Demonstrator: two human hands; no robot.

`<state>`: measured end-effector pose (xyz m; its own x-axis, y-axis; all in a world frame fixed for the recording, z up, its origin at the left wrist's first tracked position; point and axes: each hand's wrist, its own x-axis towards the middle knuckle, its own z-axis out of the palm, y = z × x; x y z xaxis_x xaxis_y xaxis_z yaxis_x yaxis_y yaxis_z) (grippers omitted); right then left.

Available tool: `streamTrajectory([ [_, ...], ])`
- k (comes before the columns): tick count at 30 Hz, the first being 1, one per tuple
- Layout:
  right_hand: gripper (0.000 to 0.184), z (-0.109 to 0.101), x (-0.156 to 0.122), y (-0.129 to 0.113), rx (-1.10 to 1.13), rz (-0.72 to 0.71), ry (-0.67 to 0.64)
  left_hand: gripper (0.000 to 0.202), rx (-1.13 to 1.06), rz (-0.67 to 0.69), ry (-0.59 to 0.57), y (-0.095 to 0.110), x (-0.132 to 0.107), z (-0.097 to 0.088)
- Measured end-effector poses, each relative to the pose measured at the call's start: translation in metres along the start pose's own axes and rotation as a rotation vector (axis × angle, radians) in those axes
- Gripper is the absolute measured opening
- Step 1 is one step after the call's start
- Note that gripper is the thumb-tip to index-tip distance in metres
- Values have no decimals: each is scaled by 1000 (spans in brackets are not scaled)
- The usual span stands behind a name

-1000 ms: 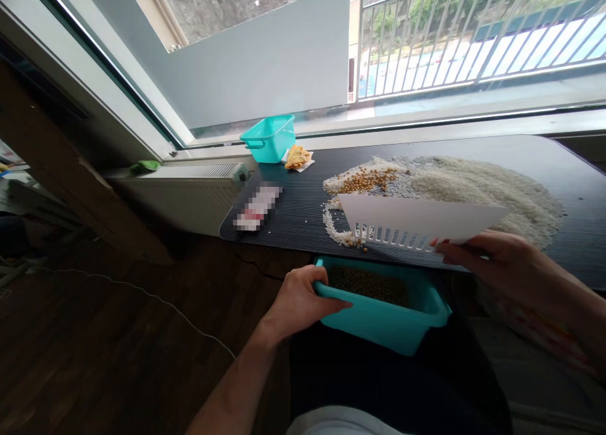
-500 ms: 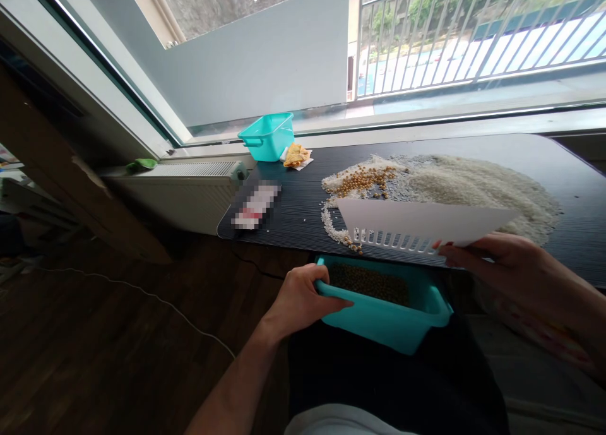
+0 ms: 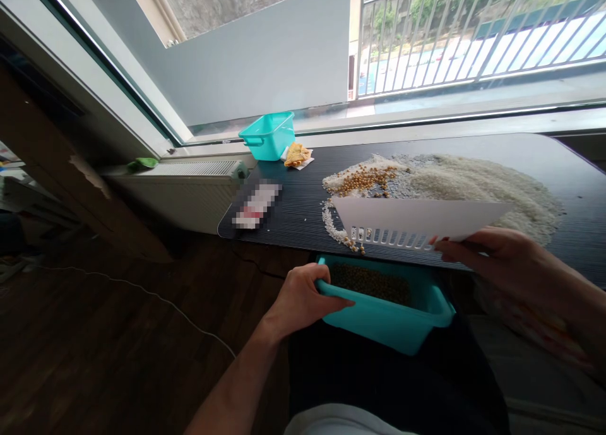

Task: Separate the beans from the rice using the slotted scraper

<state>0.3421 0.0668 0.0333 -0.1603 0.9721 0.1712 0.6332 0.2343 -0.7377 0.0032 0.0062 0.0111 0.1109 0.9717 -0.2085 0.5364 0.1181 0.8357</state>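
Note:
My left hand (image 3: 307,299) is closed on the near left rim of a turquoise plastic bin (image 3: 379,324), held over my lap just below the table edge. Small brownish peas or beans (image 3: 372,283) cover the bin's bottom. In my right hand (image 3: 492,249) is a white sheet with a row of slots (image 3: 421,217), pinched at its right end. The slotted edge hangs over the front part of the dark table (image 3: 303,208). Behind it lie yellow-brown peas (image 3: 367,179) beside a wide heap of white rice (image 3: 473,176). A few peas and rice grains sit near the table's front edge.
A second turquoise bin (image 3: 272,138) stands at the back left, with a crumpled yellow cloth-like piece (image 3: 298,154) beside it. A blurred flat item (image 3: 258,204) lies on the table's left. A radiator (image 3: 189,195) and a large window lie beyond. A white cable (image 3: 165,305) crosses the floor.
The slotted white sheet and my right hand have shifted slightly to the left. My left hand and the bin it grips look almost unchanged.

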Motion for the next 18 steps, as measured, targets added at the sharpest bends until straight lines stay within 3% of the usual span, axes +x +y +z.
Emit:
streamTrajectory([
  [10, 84, 10, 11, -17, -17, -30, -34, 56, 13, -31, 5, 1, 0, 0],
  [18, 68, -3, 1, -6, -4, -8, -19, 55, 0, 26, -6, -1, 1, 0],
])
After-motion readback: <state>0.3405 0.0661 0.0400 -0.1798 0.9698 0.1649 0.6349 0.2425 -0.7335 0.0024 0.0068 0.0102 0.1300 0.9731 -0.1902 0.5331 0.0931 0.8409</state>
